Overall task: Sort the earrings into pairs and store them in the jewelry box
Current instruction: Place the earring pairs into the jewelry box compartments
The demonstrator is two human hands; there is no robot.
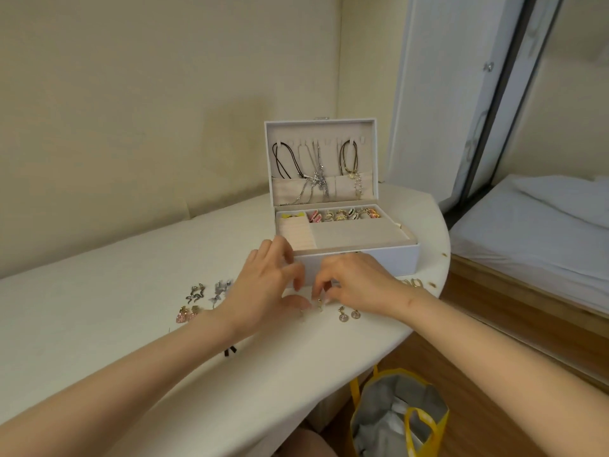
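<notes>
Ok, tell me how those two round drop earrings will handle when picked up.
The round drop earrings look tiny and thin, so probably very light and fiddly to pinch. Each disc seems to hang from a small top piece, so it would likely dangle.

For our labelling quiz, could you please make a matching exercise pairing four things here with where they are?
1 pink earrings
2 round earrings
3 necklaces
4 yellow bag

A hanging in the jewelry box lid
B below the table edge
C on the table, beside the right hand
D on the table, left of the left hand

Pairs: 1-D, 2-C, 3-A, 4-B
</notes>
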